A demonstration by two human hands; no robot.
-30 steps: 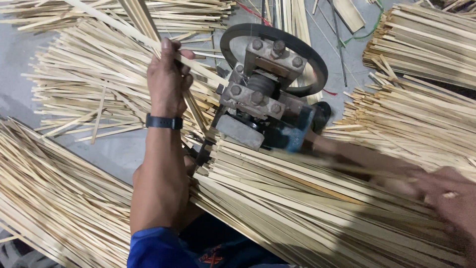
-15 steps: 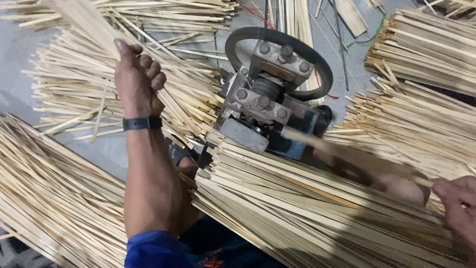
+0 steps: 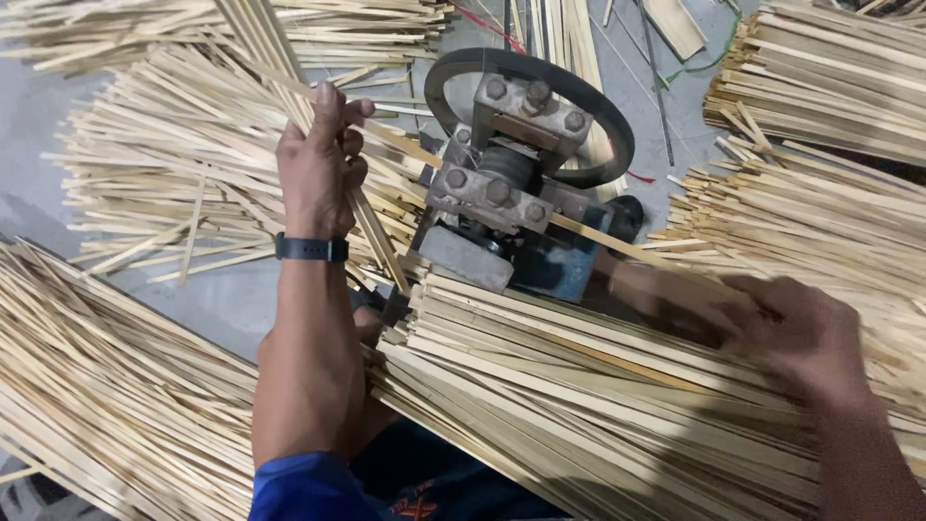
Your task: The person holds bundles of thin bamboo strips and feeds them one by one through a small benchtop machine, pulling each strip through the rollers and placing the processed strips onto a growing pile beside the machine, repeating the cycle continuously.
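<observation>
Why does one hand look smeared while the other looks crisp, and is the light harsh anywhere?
Head view: the right hand is motion-blurred over the bamboo strips; the left hand, gripping a few strips, is sharp, as is the metal machine. Light is soft and even, with dim shadow under the arms and no glare.

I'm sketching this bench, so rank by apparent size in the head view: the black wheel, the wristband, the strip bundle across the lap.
1. strip bundle
2. black wheel
3. wristband, though it sits nearer the camera.
</observation>
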